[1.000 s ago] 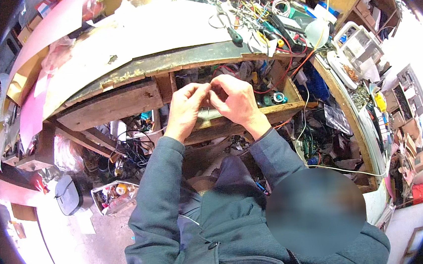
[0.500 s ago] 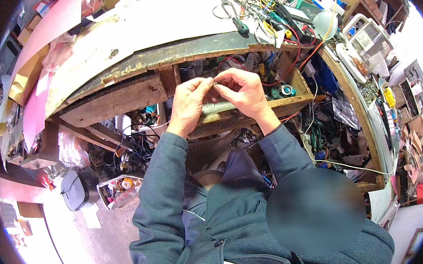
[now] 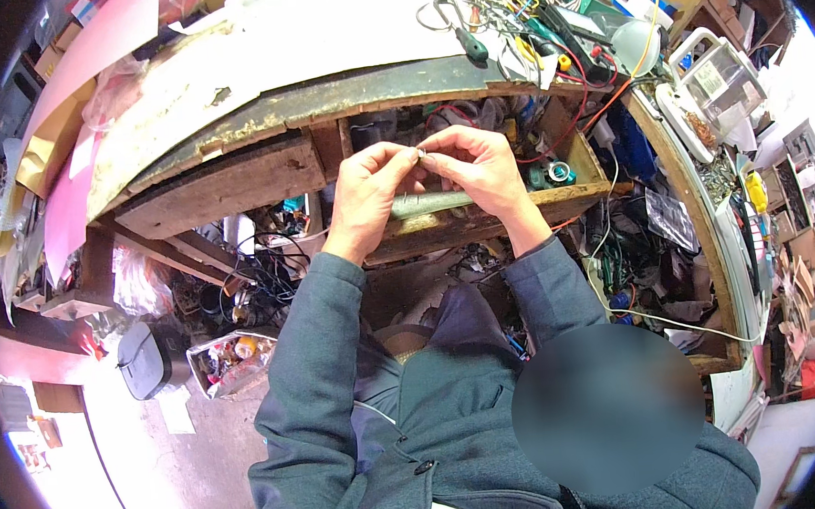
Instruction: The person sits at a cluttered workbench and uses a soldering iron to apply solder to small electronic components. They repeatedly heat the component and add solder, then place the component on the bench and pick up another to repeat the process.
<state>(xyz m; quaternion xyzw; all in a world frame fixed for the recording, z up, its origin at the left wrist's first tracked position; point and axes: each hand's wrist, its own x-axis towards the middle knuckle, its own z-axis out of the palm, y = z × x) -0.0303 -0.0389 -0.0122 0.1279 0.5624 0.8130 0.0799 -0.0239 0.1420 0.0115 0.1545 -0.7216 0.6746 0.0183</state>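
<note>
Above the open wooden drawer (image 3: 537, 203), both hands meet fingertip to fingertip. My left hand (image 3: 363, 201) is closed in a pinch, thumb against forefinger. My right hand (image 3: 480, 174) pinches from the other side, its remaining fingers curled. Between the fingertips shows a tiny pale piece (image 3: 421, 155), too small to name. Below the hands, a pale green long object (image 3: 427, 203) lies along the drawer's front. A teal part with a shiny ring (image 3: 559, 174) sits in the drawer's right end.
Pliers with dark green grips (image 3: 467, 41) and tangled wires lie on the bench top (image 3: 332, 31). A clear-lidded case (image 3: 714, 77) stands at the right. Black cables (image 3: 260, 261) hang below the bench. On the left floor are a dark bin (image 3: 143, 361) and a box of scraps (image 3: 229, 362).
The right hand has shifted slightly right, and its fingers have turned a little. The tiny pale piece shows more plainly between the fingertips. The whole view has shifted slightly.
</note>
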